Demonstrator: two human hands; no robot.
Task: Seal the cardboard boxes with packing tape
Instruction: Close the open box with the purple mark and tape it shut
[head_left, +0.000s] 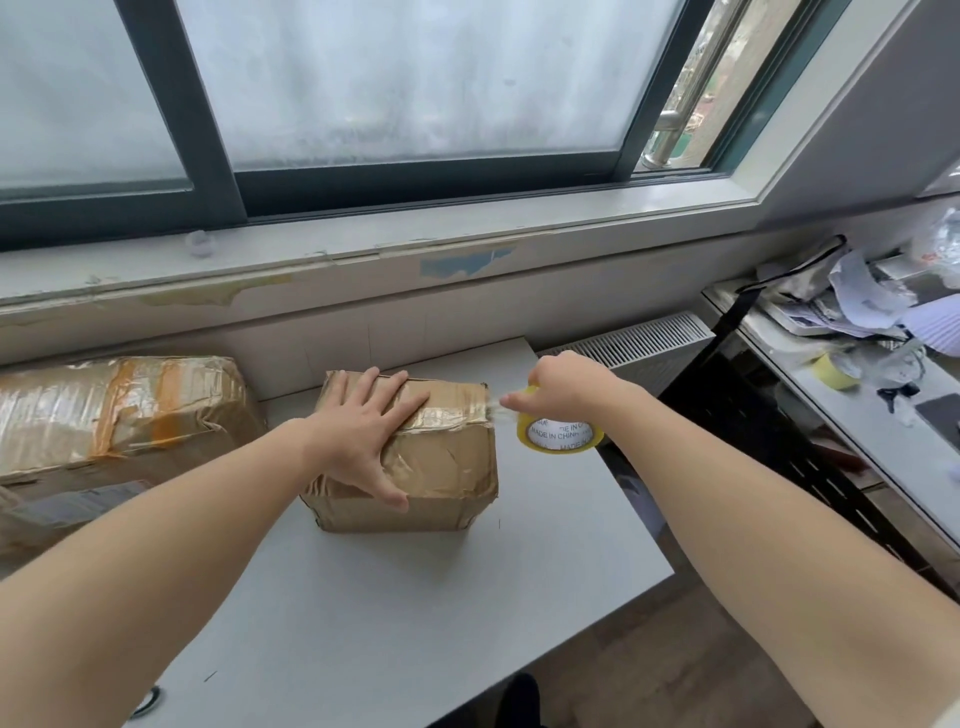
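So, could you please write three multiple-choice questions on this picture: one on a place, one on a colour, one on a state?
1. Where is the tape roll that the right hand holds?
A) on top of the small box
B) just right of the small box
C) behind the small box

2. What colour is the roll's rim?
A) blue
B) yellow
C) red

3. How does the left hand lie?
A) curled round the roll
B) closed in a fist above the box
C) flat on the small box, fingers spread

Answers:
1 B, a short tape strand stretches from the box's right edge to the roll.
2 B, the rim shows yellow round a white core.
3 C, the palm rests on the box's top.
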